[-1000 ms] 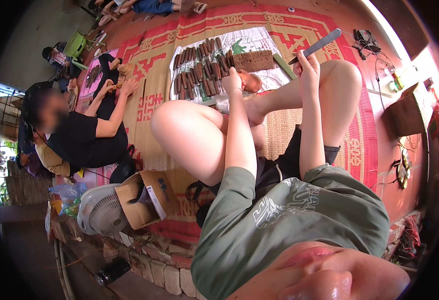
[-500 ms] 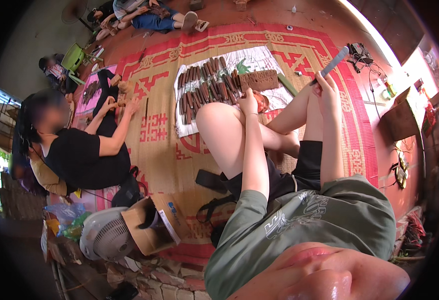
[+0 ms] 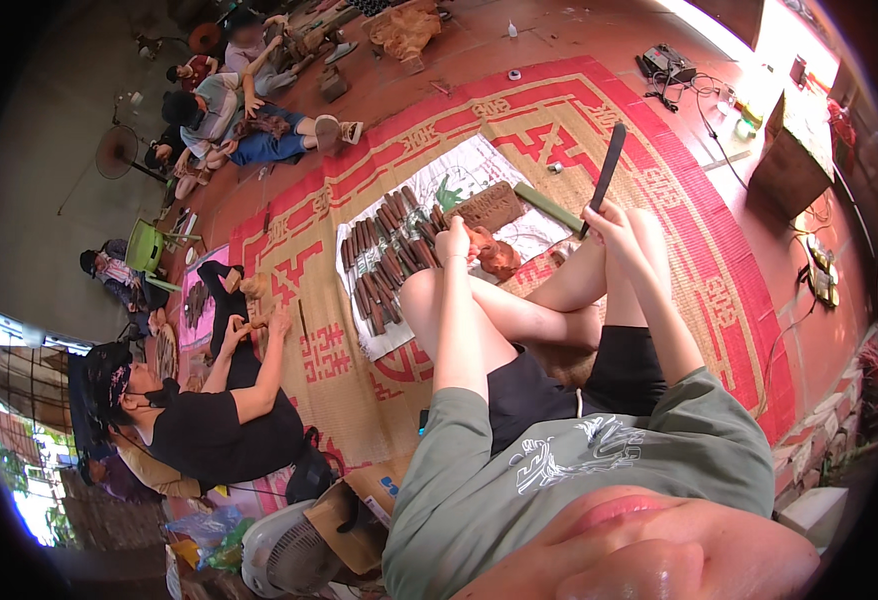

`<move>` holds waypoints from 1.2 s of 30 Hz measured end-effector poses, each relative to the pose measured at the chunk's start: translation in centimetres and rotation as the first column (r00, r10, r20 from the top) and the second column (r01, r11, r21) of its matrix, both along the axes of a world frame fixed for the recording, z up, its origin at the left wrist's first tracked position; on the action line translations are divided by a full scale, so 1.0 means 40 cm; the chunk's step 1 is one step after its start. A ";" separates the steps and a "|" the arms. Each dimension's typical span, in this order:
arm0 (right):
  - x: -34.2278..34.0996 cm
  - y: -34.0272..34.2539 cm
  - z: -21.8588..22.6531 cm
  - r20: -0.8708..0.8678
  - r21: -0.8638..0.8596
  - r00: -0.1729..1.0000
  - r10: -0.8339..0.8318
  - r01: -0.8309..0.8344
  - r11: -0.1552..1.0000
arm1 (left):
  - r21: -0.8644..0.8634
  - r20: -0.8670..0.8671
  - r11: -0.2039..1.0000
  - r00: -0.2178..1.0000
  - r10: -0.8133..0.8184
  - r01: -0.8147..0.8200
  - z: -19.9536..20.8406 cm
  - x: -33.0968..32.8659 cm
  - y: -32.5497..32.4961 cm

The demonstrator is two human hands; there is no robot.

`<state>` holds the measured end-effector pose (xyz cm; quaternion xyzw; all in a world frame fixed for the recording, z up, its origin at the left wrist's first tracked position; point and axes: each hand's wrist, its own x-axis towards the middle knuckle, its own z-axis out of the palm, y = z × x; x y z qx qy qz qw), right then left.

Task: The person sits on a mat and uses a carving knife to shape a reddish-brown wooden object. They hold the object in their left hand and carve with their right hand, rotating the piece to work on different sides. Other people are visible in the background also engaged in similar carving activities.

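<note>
My left hand [image 3: 452, 243] grips the edge of a reddish-brown, glossy wood carving [image 3: 496, 255] between my bent knees. My right hand [image 3: 609, 220] is raised above my other knee, closed round the lower end of a long flat dark file-like strip [image 3: 610, 165]. The strip points up and away, apart from the carving. Just beyond my left hand, many wooden-handled tools [image 3: 389, 262] lie in rows on a white cloth [image 3: 474, 160]. A brown carved-looking block [image 3: 489, 207] and a long green bar [image 3: 549, 207] lie beside the carving.
A red and tan patterned mat [image 3: 679, 200] spreads under me. To the left a person in black [image 3: 214, 435] handles a wooden piece. Behind that person stand a fan [image 3: 289, 550] and a cardboard box [image 3: 349, 530]. A wired device [image 3: 669, 65] sits at the far right.
My view has swung, bringing more people at the far left into sight. My right hand has come lower and closer to the carving, and the strip now stands more upright. My left hand keeps its grip.
</note>
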<state>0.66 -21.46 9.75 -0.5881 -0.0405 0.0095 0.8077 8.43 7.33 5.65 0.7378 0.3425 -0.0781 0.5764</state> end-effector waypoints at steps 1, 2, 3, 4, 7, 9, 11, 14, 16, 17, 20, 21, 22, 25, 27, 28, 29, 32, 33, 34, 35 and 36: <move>0.015 -0.004 -0.024 -0.005 0.035 1.000 0.008 -0.008 0.999 | -0.017 0.009 1.000 1.000 0.024 -0.023 -0.010 0.011 0.001; 0.040 -0.011 -0.063 -0.035 0.050 0.999 0.020 -0.018 0.999 | -0.030 0.008 0.999 0.999 0.046 -0.045 -0.014 0.015 0.005; 0.057 -0.008 -0.077 -0.066 0.022 0.997 0.028 -0.027 0.999 | -0.038 0.000 0.996 0.997 0.075 -0.075 -0.015 0.011 0.014; 0.072 -0.013 -0.100 -0.082 0.017 0.995 0.052 -0.051 0.999 | -0.054 -0.005 0.992 0.993 0.115 -0.115 -0.020 0.003 0.016; 0.127 -0.005 -0.182 -0.161 0.032 0.978 0.135 -0.132 0.991 | -0.099 -0.052 0.987 0.991 0.124 -0.129 -0.030 -0.012 0.054; 0.130 0.002 -0.235 -0.203 0.074 0.961 0.190 -0.179 0.981 | -0.089 -0.070 0.990 0.992 0.103 -0.109 -0.026 -0.021 0.080; 0.107 0.004 -0.277 -0.223 0.134 0.946 0.233 -0.207 0.969 | -0.111 -0.112 0.989 0.990 0.082 -0.095 -0.038 -0.042 0.096; 0.078 0.030 -0.325 -0.238 0.285 0.942 0.235 -0.163 0.944 | -0.213 -0.178 0.975 0.984 0.024 -0.063 -0.055 -0.052 0.139; 0.077 0.016 -0.351 -0.264 0.319 0.933 0.243 -0.154 0.935 | -0.280 -0.278 0.960 0.958 -0.072 -0.009 -0.030 -0.053 0.133; 0.081 0.020 -0.350 -0.252 0.294 0.946 0.203 -0.125 0.947 | -0.294 -0.269 0.956 0.960 -0.079 -0.004 -0.014 -0.061 0.131; 0.099 0.006 -0.392 -0.236 0.275 0.966 0.109 -0.041 0.961 | -0.352 -0.274 0.936 0.955 -0.110 0.007 0.009 -0.090 0.085; 0.093 0.012 -0.385 -0.253 0.261 0.963 0.094 -0.025 0.965 | -0.399 -0.272 0.916 0.947 -0.171 0.051 0.007 -0.105 0.084; 0.093 0.022 -0.378 -0.260 0.240 0.961 0.092 -0.028 0.970 | -0.399 -0.226 0.915 0.961 -0.162 0.061 0.002 -0.120 0.079; 0.089 0.018 -0.378 -0.243 0.118 0.965 0.095 -0.068 0.991 | -0.527 -0.197 0.846 0.980 -0.034 -0.077 -0.030 -0.171 0.040; 0.070 0.019 -0.350 -0.251 0.026 0.964 0.081 -0.077 0.997 | -0.596 -0.166 0.794 0.986 0.025 -0.120 -0.066 -0.219 0.029; 0.064 0.020 -0.352 -0.263 0.001 0.960 0.097 -0.100 0.995 | -0.678 -0.172 0.713 0.982 0.083 -0.179 -0.092 -0.245 0.037; 0.061 0.017 -0.357 -0.270 -0.024 0.956 0.110 -0.121 0.992 | -0.749 -0.180 0.623 0.974 0.139 -0.228 -0.120 -0.265 0.044; 0.057 0.023 -0.364 -0.272 -0.090 0.955 0.115 -0.144 0.986 | -0.926 -0.119 0.328 0.969 0.216 -0.187 -0.201 -0.316 0.029; 0.054 0.029 -0.356 -0.278 -0.094 0.952 0.126 -0.158 0.983 | -0.957 -0.112 0.232 0.961 0.254 -0.173 -0.225 -0.328 0.010; 0.053 0.033 -0.347 -0.284 -0.099 0.949 0.139 -0.173 0.980 | -0.986 -0.073 0.125 0.960 0.270 -0.110 -0.248 -0.343 -0.013; 0.048 0.030 -0.338 -0.291 -0.108 0.946 0.142 -0.180 0.978 | -0.998 -0.063 -0.010 0.958 0.281 -0.063 -0.272 -0.350 -0.042; 0.044 0.032 -0.337 -0.298 -0.125 0.945 0.135 -0.178 0.976 | -0.995 -0.090 -0.061 0.947 0.308 -0.075 -0.287 -0.356 -0.070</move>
